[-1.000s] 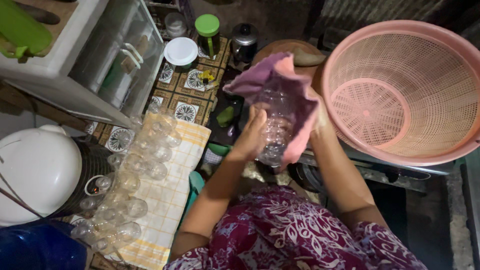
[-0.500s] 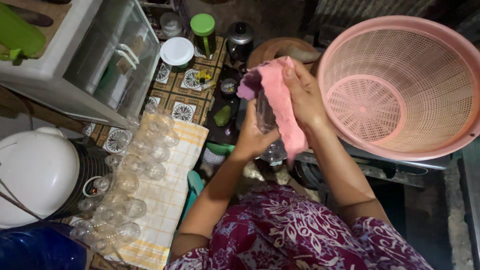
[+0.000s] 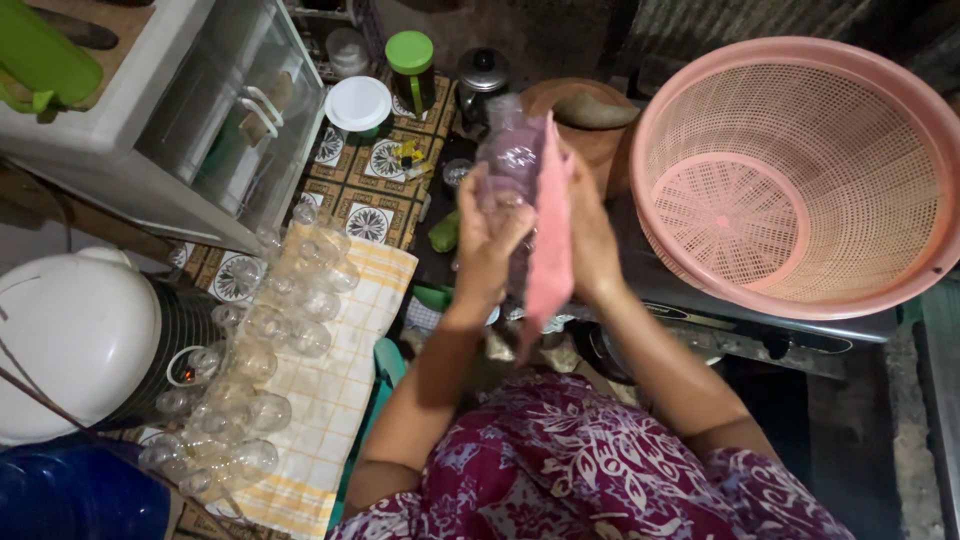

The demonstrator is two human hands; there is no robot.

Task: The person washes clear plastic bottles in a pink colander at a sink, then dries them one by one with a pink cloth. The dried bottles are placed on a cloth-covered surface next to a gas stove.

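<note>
Left hand (image 3: 490, 240) wrapped around a clear bottle (image 3: 512, 165), fingers curled tight on it. Right hand (image 3: 592, 235) pressing a pink cloth (image 3: 550, 240) against its side, fingers flat together. Many clear bottles (image 3: 270, 330) lying on the yellow towel (image 3: 350, 400). Pink basket (image 3: 800, 180) sitting empty.

Clear, glossy glass (image 3: 512, 165) wrapped in soft matt pink cloth (image 3: 549, 250). Beside it, a pink perforated plastic basket (image 3: 800, 180); left, clear glasses (image 3: 270, 340) on a woven checked towel (image 3: 345, 400).
</note>
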